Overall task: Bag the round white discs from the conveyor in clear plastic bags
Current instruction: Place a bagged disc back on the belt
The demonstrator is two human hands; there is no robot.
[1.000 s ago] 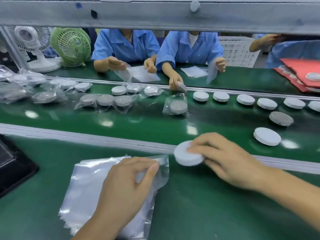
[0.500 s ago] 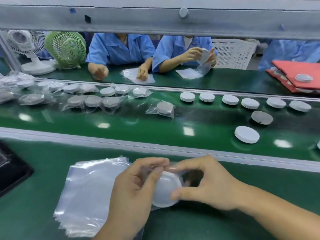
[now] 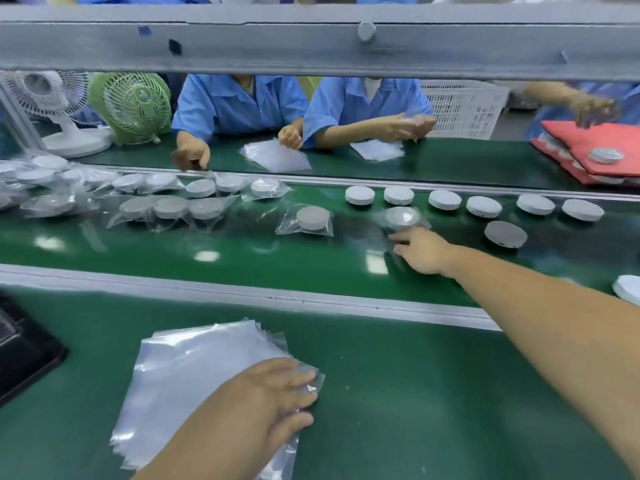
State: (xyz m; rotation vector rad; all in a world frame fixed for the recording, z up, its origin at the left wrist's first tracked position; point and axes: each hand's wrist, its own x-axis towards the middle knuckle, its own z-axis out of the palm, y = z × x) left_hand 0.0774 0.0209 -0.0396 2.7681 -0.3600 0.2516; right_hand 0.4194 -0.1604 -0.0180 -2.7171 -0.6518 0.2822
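Observation:
My right hand (image 3: 420, 249) reaches out over the green conveyor belt (image 3: 242, 261) with relaxed fingers. Its fingertips are at the near edge of a bagged white disc (image 3: 403, 218) lying on the belt. My left hand (image 3: 273, 400) rests flat on the right edge of a stack of clear plastic bags (image 3: 194, 372) on the near bench. Several bare white discs (image 3: 445, 199) sit in a row along the belt's far side. A greyer one (image 3: 505, 234) lies nearer, and another disc (image 3: 628, 289) shows at the right edge. Several bagged discs (image 3: 313, 218) lie to the left.
A grey beam (image 3: 311, 43) crosses overhead. A black tray (image 3: 20, 355) sits at the near left. Two people in blue handle bags across the belt, beside a green fan (image 3: 133, 105), a white fan (image 3: 45, 95) and a white basket (image 3: 460, 109). Red folders (image 3: 595, 150) lie far right.
The disc that both hands were slipping into a bag now lies bagged on the belt. My right hand has reached out to it. My left hand has dropped back onto the bag stack.

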